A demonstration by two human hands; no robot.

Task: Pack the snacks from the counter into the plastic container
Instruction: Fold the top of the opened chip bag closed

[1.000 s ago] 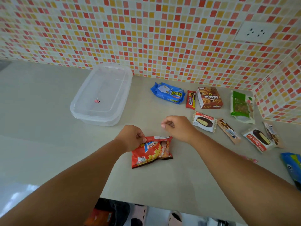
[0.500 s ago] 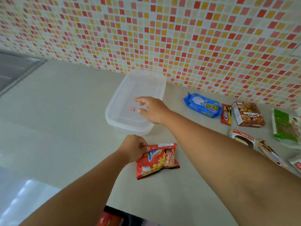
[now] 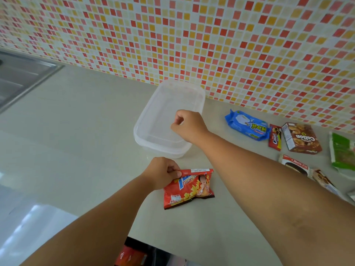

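Note:
The clear plastic container (image 3: 153, 112) stands on the counter by the tiled wall. My right hand (image 3: 189, 125) hovers over its right half, thumb and forefinger pinched together; the small red item that lay in it no longer shows, so it seems to be in the pinch. My left hand (image 3: 161, 172) grips the top left corner of a red potato snack bag (image 3: 189, 191), which lies flat on the counter just in front of the container.
Right of the container lie a blue biscuit pack (image 3: 247, 125), a small red packet (image 3: 275, 138), a brown Collon box (image 3: 301, 139), a green pouch (image 3: 342, 150) and a Choco Pie (image 3: 294, 166). A steel sink (image 3: 19, 77) sits far left. The counter's front edge (image 3: 172, 246) is near.
My right hand went from beside the red bag to the container and closed its fingers in a pinch; the small red item is gone from sight. The view swung left.

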